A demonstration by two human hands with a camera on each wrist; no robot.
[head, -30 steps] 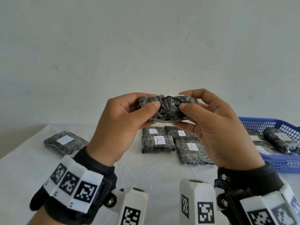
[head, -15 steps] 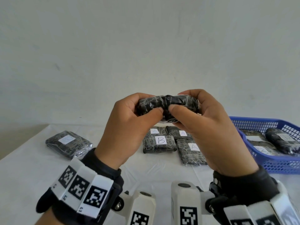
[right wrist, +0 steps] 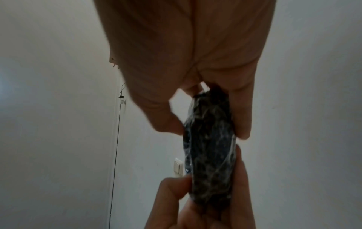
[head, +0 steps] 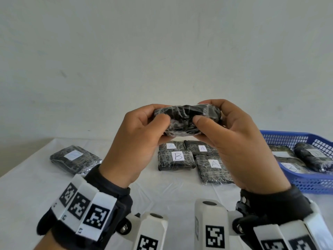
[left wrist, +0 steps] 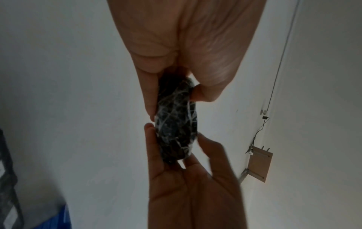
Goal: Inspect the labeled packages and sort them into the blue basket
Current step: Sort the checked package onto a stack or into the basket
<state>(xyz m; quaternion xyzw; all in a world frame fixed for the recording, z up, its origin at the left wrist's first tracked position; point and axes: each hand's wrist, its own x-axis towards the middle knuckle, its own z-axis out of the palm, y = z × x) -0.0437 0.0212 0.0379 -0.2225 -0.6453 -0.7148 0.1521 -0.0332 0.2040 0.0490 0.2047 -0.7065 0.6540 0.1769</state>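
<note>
A black plastic-wrapped package (head: pixel 185 120) is held up in the air above the table, edge toward the head camera, its label hidden. My left hand (head: pixel 144 134) grips its left end and my right hand (head: pixel 232 134) grips its right end, thumbs on the near face. In the left wrist view the package (left wrist: pixel 176 122) sits pinched between both hands, and the right wrist view shows the same package (right wrist: pixel 210 148). The blue basket (head: pixel 306 181) stands at the right with several wrapped packages (head: pixel 313 156) inside.
On the white table (head: pixel 32 192) lie a package marked B (head: pixel 175 160), three marked A (head: pixel 212 168), and one more package (head: pixel 75 159) alone at the left. A plain wall rises behind the table.
Both hands have turned the package between them, and my thumbs have shifted on its near face. It stays held up at about the same height.
</note>
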